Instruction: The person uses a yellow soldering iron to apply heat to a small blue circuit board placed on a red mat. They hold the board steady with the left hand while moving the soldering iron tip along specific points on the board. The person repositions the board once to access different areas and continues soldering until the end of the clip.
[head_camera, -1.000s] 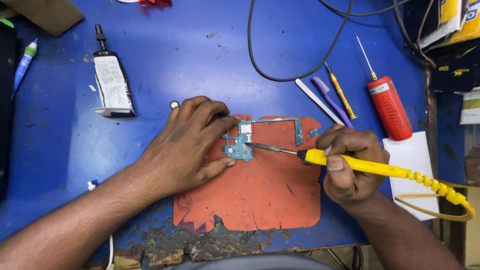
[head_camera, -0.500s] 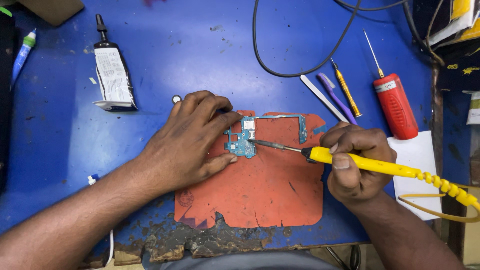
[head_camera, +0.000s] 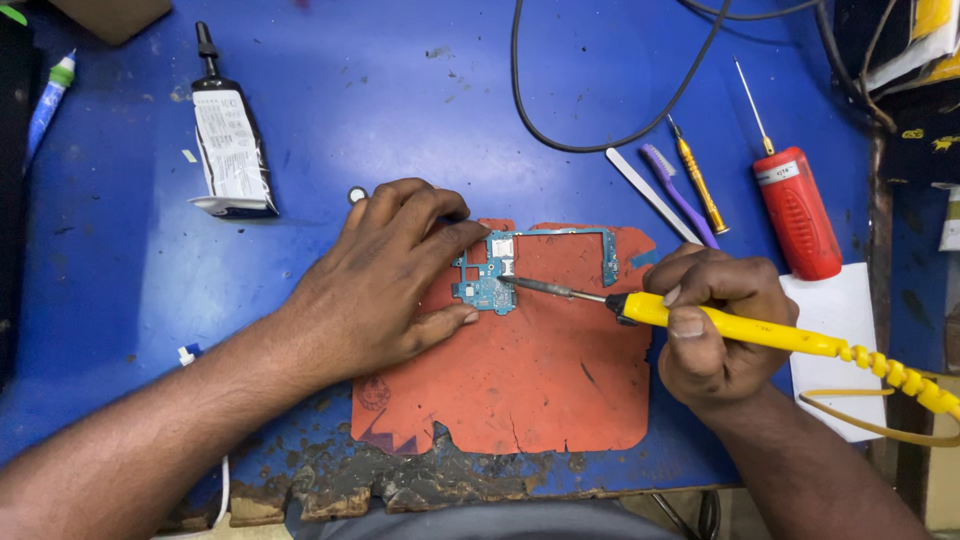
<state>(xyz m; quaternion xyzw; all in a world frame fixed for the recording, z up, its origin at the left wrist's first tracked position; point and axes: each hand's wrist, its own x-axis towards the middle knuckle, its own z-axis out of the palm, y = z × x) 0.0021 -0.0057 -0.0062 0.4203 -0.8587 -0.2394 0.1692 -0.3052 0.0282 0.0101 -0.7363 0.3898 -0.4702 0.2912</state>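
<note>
At the centre of the blue bench top, we keep a worn orange-red work mat, and on its far edge lies a small blue-green circuit board with a thin frame arm running off to the right. Our left hand lies palm down on the mat's left part, fingers loosely spread and curved; the fingertips and the thumb touch the board's left side and pin it flat. Our right hand is closed around the yellow handle of a soldering iron, with thumb and fingers wrapped over it in a pen-like grip. The iron lies nearly level, pointing left, and its metal tip touches the board near its middle. A coiled yellow cord leaves the handle to the right.

Far left of the mat stands a black glue tube with a white label, and a small ring lies just beside our left knuckles. Far right of the mat we see a white spudger, a purple brush, a yellow screwdriver and a red-handled tool. A black cable loops across the far side.
</note>
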